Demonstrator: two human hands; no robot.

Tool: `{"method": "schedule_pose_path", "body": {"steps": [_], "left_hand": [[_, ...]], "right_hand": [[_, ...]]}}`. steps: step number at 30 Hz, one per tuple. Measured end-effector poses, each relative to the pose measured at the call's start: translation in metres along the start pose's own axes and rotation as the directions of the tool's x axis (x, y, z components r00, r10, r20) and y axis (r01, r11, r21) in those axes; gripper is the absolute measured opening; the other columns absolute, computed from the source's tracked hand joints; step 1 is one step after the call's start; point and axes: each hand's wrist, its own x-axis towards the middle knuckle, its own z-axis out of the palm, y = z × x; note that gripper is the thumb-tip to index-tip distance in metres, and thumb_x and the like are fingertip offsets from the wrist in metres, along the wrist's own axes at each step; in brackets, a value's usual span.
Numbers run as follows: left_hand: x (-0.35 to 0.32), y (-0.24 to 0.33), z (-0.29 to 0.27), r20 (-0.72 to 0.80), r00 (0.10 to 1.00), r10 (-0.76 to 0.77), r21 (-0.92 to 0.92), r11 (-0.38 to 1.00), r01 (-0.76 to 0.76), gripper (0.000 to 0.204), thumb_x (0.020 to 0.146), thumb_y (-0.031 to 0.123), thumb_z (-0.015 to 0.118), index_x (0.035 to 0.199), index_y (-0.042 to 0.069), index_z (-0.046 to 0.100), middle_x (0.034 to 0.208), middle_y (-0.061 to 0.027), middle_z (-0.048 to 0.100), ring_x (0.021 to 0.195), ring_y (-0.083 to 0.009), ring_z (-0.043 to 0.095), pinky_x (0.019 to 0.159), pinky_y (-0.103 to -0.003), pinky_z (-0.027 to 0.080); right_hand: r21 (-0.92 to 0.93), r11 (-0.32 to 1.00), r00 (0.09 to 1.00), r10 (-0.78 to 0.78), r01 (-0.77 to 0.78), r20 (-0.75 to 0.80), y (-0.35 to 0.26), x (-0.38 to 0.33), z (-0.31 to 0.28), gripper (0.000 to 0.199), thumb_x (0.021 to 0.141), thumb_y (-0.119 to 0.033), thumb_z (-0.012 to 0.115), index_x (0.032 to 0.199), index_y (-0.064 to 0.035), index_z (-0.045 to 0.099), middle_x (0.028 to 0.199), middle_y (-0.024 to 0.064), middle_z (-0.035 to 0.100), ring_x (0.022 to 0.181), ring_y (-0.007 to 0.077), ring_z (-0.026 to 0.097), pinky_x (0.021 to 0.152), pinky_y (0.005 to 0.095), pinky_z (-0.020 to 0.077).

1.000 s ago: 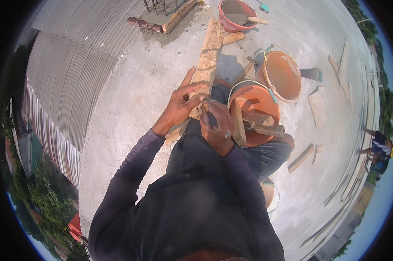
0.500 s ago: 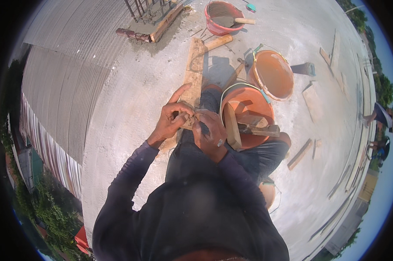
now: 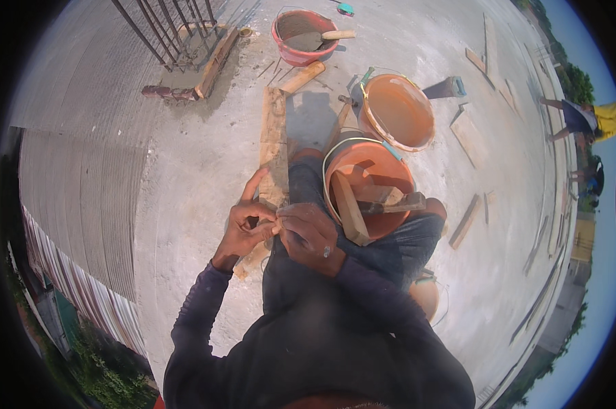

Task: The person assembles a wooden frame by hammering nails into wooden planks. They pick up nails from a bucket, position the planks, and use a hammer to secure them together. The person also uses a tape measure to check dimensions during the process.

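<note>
My left hand [image 3: 248, 223] and my right hand [image 3: 311, 235] meet over the near part of a long, narrow wooden board [image 3: 274, 146] that lies in front of me. The left thumb and bent fingers pinch together at the right fingertips, while the left index finger sticks out along the board. My right fingers are closed and press against the left ones. Whatever sits between the fingertips is too small and too covered to name.
Beside my right knee, an orange bucket [image 3: 404, 163] holds wood blocks [image 3: 349, 208]. Beyond it stand another orange bucket [image 3: 398, 109], a hammer [image 3: 340, 123], a handsaw [image 3: 444, 88] and a red bucket of mortar [image 3: 301, 54]. Rebar [image 3: 164, 31] rises far left. People [image 3: 587, 116] are at the right.
The view has shifted, so the board and buckets sit further left and lower. Both hands remain pinched together over the board. More of a person in yellow shows at the right edge.
</note>
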Motion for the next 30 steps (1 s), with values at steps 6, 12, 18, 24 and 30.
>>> {"method": "schedule_pose_path", "body": {"steps": [6, 12, 18, 24, 30], "left_hand": [[0.005, -0.019, -0.008, 0.073, 0.987, 0.145, -0.061, 0.988, -0.141, 0.015, 0.076, 0.001, 0.084, 0.089, 0.007, 0.079, 0.170, -0.0197, 0.022, 0.138, -0.0280, 0.052, 0.111, -0.042, 0.043], [0.007, -0.019, -0.009, 0.016, 0.986, 0.168, -0.093, 0.982, -0.166, 0.018, 0.074, -0.002, 0.080, 0.088, 0.008, 0.081, 0.169, -0.0209, 0.022, 0.152, -0.0357, 0.035, 0.121, -0.048, 0.030], [0.007, -0.025, -0.015, 0.005, 0.994, 0.110, -0.055, 0.992, -0.110, 0.019, 0.073, 0.002, 0.083, 0.089, 0.010, 0.081, 0.167, -0.0202, 0.026, 0.152, -0.0382, 0.032, 0.120, -0.049, 0.032], [0.015, -0.015, -0.017, 0.045, 0.998, 0.031, -0.079, 0.996, -0.027, 0.018, 0.070, 0.003, 0.084, 0.083, 0.015, 0.082, 0.166, -0.0203, 0.029, 0.151, -0.0388, 0.035, 0.120, -0.049, 0.033], [0.032, -0.006, -0.026, 0.161, 0.946, 0.282, 0.172, 0.936, -0.308, 0.023, 0.074, 0.011, 0.086, 0.095, 0.016, 0.080, 0.161, -0.0199, 0.036, 0.151, -0.0391, 0.034, 0.122, -0.051, 0.029]], "right_hand": [[0.248, 0.833, 0.856, 0.516, -0.494, -0.026, 0.053, 0.031, -0.030, 0.036, 0.086, -0.002, 0.075, 0.119, 0.0036, 0.062, 0.118, 0.0170, 0.070, 0.104, 0.0216, 0.069, 0.089, 0.0378, 0.0562], [0.485, 0.265, 0.309, 0.951, -0.833, 0.010, 0.306, 0.040, 0.015, 0.023, 0.088, -0.013, 0.070, 0.107, 0.0000, 0.066, 0.105, 0.0083, 0.067, 0.096, 0.0172, 0.063, 0.080, 0.0356, 0.0529], [-0.880, 0.041, 0.383, 0.909, -0.473, -0.163, 0.432, -0.038, 0.047, 0.036, 0.094, -0.031, 0.059, 0.095, 0.0006, 0.077, 0.104, 0.0188, 0.073, 0.104, 0.0336, 0.068, 0.078, 0.0445, 0.0542], [-0.607, -0.393, -0.031, 0.855, -0.691, -0.518, 0.464, -0.055, 0.063, 0.048, 0.096, -0.034, 0.053, 0.119, 0.0046, 0.070, 0.132, 0.0148, 0.063, 0.122, 0.0405, 0.056, 0.098, 0.0453, 0.0483], [-0.552, -0.423, -0.017, 0.804, -0.719, -0.594, 0.477, -0.062, 0.053, 0.051, 0.094, -0.034, 0.058, 0.124, 0.0058, 0.067, 0.137, 0.0174, 0.058, 0.122, 0.0428, 0.057, 0.105, 0.0573, 0.0452]]}}
